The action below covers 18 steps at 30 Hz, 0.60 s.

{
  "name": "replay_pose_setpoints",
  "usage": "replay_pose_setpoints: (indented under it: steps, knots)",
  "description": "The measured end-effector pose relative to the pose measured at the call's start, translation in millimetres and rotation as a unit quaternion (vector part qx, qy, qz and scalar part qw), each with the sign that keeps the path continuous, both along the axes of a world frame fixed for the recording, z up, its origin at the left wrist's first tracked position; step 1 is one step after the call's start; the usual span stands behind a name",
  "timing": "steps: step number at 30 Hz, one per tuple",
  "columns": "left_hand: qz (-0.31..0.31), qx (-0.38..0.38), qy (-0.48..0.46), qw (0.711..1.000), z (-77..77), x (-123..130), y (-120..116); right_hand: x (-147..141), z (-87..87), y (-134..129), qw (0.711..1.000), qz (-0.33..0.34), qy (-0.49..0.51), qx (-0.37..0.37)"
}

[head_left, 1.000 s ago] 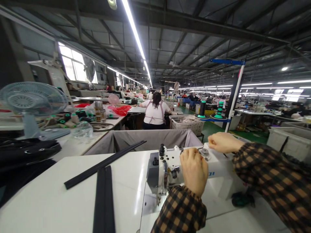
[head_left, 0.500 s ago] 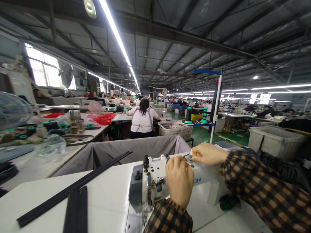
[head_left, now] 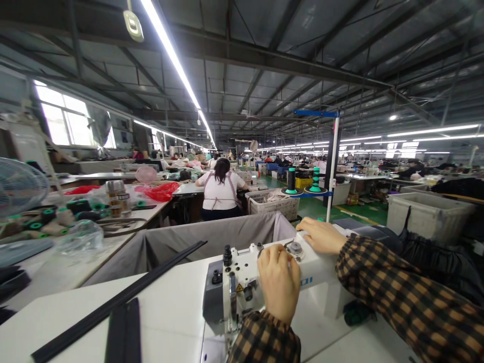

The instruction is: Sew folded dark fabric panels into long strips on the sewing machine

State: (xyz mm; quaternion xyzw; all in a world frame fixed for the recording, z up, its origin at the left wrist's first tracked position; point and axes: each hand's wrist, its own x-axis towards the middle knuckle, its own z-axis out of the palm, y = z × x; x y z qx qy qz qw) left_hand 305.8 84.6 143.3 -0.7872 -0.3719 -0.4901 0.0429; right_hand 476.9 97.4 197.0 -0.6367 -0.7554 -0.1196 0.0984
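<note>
Since the white lockstitch sewing machine head (head_left: 319,267) sits fixed on its white table (head_left: 159,312), it should handle as a heavy, rigid mass, leaving only the small top dial (head_left: 295,248) to take between fingertips. From the head camera, the left hand (head_left: 274,282) curls over the machine's top, fingers bunched, any pinch hidden; the right hand (head_left: 321,237) lies flat beyond the dial, fingers together.

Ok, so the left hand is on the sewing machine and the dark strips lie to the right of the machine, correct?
Not quite: the dark strips lie to the left of the sewing machine, as the head view shows. The left hand is on it, as you said.
</note>
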Motion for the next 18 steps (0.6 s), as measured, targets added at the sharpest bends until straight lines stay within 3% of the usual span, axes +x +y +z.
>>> replay_pose_setpoints:
  steps: [6,10,15,18]
  knots:
    - [-0.019,-0.010,-0.015,1.000,-0.9,0.6,-0.2,-10.0,-5.2,5.3,0.995,0.099,0.009,-0.001]
    - [-0.038,-0.024,-0.016,0.999,6.8,-8.7,-13.3,-13.5,-10.6,8.6,0.995,0.095,0.032,0.015]
    - [-0.085,-0.043,0.046,0.994,27.3,-45.9,-60.9,-7.8,-15.1,4.4,0.991,0.058,0.111,0.049]
    - [-0.131,-0.030,0.123,0.983,18.3,-84.7,-83.2,17.2,-6.0,-0.7,0.979,0.022,0.186,0.082]
